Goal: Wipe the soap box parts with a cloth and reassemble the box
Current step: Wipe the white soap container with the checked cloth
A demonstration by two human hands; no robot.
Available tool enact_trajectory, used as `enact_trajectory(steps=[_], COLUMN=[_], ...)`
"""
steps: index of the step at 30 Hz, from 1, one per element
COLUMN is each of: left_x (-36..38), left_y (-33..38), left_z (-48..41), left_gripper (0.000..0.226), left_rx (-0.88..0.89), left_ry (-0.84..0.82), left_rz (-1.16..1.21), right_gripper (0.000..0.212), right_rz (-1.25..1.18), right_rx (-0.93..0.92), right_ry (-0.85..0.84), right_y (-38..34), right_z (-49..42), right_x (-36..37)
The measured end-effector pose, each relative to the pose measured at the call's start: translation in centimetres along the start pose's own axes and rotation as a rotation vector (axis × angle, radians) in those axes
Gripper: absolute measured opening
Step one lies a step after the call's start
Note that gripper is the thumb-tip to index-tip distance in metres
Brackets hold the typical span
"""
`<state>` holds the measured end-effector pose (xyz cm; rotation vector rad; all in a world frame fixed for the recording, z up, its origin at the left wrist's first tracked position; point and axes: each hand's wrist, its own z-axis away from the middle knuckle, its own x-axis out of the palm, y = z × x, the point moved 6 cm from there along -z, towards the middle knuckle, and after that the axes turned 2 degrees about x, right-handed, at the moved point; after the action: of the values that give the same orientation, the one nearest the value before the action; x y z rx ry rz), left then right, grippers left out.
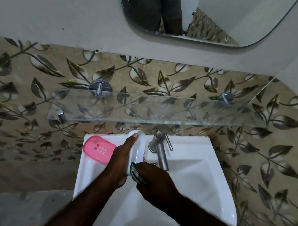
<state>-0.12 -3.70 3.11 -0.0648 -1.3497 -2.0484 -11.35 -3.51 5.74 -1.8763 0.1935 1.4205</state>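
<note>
White soap box part (pixel 139 149) gripped by left hand (pixel 120 163) over sink (pixel 210 185) edge, right hand (pixel 153 180) closed on cloth (pixel 137 174) against it, pink tray (pixel 98 149) on rim

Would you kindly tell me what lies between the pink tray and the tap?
In the head view, the left hand holding the white soap box part upright lies between the pink tray and the tap, over the sink.

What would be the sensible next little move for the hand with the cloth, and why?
Probably slide the striped grey cloth up along the white plastic soap box shell toward its far end. The right hand presses the cloth only at the near end, while the left hand holds the shell upright over the white sink. The pink slotted tray waits on the rim.
</note>
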Motion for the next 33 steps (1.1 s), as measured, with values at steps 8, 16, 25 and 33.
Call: enact_trajectory(steps=[8,16,25,33], left_x=[-0.6,-0.5,-0.6,-1.1], left_y=[0.0,0.1,0.0,-1.8], left_z=[0.2,-0.2,0.1,0.2], left_gripper=[0.061,0.07,0.047,0.05], left_rx=[0.037,0.037,-0.002,-0.153], left_ry=[0.023,0.111,0.07,-0.145], left_rz=[0.058,-0.033,0.062,0.225], right_gripper=[0.011,0.022,0.045,0.039], right_rz=[-0.607,-0.265,0.204,-0.227], right_rx=[0.358,0.172,-0.168,0.171], right_ry=[0.053,0.022,0.056,0.209], right_y=[-1.3,-0.7,-0.6,3.1], right_z=[0.1,-0.3,0.0,-1.4], right_x=[-0.2,-0.7,-0.6,-2.5])
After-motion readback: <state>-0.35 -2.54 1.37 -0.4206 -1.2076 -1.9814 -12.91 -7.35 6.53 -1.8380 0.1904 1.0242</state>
